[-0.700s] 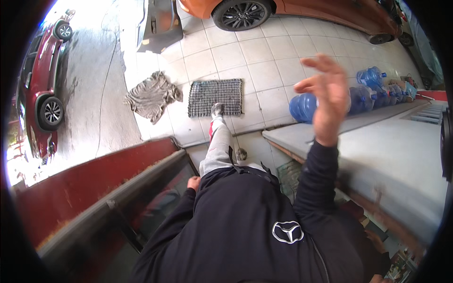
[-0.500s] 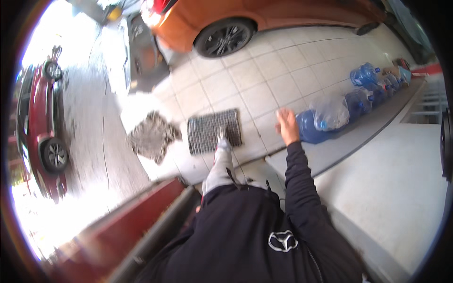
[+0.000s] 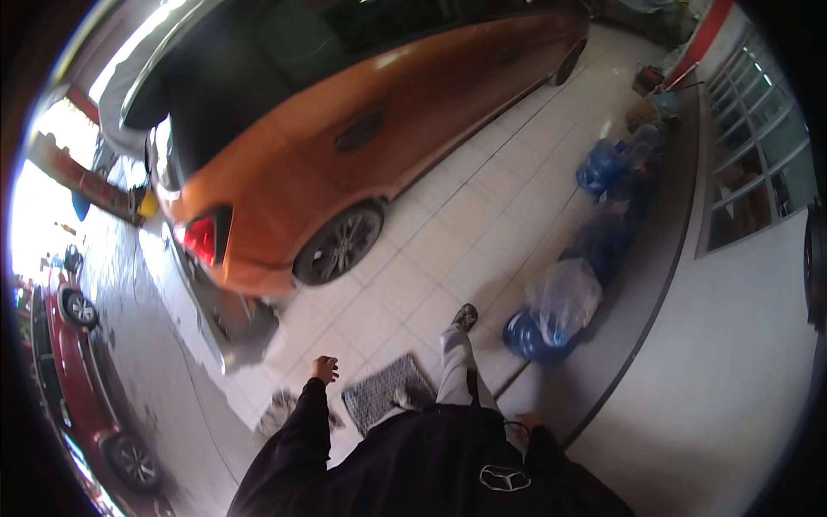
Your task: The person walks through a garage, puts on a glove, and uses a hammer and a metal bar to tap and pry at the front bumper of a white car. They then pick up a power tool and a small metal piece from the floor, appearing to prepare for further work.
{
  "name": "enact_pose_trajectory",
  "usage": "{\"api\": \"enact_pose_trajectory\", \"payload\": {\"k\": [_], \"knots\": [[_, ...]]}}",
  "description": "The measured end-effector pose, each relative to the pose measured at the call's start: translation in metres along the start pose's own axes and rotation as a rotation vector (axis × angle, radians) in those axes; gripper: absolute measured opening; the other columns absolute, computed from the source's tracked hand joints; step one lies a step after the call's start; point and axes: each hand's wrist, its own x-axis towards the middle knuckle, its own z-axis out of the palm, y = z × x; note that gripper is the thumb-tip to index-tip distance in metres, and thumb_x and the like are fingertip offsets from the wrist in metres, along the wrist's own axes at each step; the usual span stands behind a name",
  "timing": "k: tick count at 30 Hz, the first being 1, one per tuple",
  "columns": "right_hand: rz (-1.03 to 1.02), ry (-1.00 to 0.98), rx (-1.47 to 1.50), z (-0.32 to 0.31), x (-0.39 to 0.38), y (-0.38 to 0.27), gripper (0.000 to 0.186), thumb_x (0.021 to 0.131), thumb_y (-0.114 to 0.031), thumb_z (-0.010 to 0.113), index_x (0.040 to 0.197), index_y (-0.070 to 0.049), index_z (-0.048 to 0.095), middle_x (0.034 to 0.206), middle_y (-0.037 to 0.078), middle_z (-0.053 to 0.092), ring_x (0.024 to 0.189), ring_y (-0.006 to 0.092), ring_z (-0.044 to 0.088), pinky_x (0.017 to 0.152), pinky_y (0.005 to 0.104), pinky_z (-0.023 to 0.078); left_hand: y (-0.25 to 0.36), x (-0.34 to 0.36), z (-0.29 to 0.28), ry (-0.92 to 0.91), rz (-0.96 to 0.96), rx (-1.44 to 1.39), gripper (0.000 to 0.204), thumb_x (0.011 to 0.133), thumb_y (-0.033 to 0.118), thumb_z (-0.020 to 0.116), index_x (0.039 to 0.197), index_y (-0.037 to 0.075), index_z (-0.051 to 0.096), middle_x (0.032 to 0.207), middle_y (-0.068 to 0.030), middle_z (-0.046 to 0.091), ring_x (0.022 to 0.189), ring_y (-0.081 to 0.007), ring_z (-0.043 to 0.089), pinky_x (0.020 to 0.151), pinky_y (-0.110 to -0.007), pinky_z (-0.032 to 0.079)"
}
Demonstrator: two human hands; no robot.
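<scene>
Low in the middle, my left hand (image 3: pixel 324 369) is out to the left of my body, holding nothing, its fingers loosely curled but apart. My right hand (image 3: pixel 527 420) hangs low beside my right hip, partly behind my dark top, its fingers unclear. My left foot (image 3: pixel 403 395) is over a grey woven mat (image 3: pixel 369 396), and my right foot (image 3: pixel 465 317) is forward on the tiled floor (image 3: pixel 482 233). A crumpled grey cloth (image 3: pixel 280 414) lies left of the mat, partly behind my left arm.
An orange car (image 3: pixel 284 198) stands ahead-left, a dark panel (image 3: pixel 241 332) near its rear. Large blue water bottles (image 3: pixel 525 340), one under a plastic bag (image 3: pixel 564 297), line a grey ledge at right, below a barred window (image 3: pixel 745 155). A red car (image 3: pixel 86 379) stands far left.
My view has swung up and right, bringing the orange car fully in. My right arm has lowered to my side. My left hand has come out forward, and my right foot has stepped ahead.
</scene>
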Motion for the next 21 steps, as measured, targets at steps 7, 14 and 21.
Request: {"api": "enact_pose_trajectory", "payload": {"k": [7,14,21], "knots": [[0.114,-0.786,0.575,-0.252,0.07,-0.191,0.024,0.101,-0.037,0.051,0.101,-0.017,0.065,0.089,0.006,0.065,0.083,0.0313,0.068,0.073,0.0483,0.053,0.244,0.097,0.242,-0.439,0.001,-0.115,0.037,0.103,0.029,0.054,0.129,0.004,0.062,0.104,-0.0166,0.071,0.07,-0.0307,0.074,0.055,-0.045,0.059],[-0.515,0.039,0.163,-0.29,0.026,-0.622,0.049,0.095,-0.041,0.072,0.129,-0.008,0.061,0.115,0.013,0.072,0.085,0.0287,0.074,0.067,0.0448,0.06,0.403,0.101,0.267,-0.449,0.634,1.305,0.041,0.098,0.049,0.052,0.112,0.016,0.071,0.107,-0.0177,0.075,0.099,-0.036,0.072,0.081,-0.052,0.055],[-0.708,0.155,0.292,-0.51,0.064,-0.854,0.041,0.097,-0.036,0.07,0.124,-0.007,0.063,0.111,0.013,0.072,0.084,0.0249,0.075,0.057,0.0398,0.059,0.687,0.232,0.442,-0.645,0.861,1.387,0.041,0.095,0.054,0.053,0.115,0.025,0.073,0.107,-0.017,0.074,0.099,-0.0432,0.069,0.09,-0.05,0.052]]}}
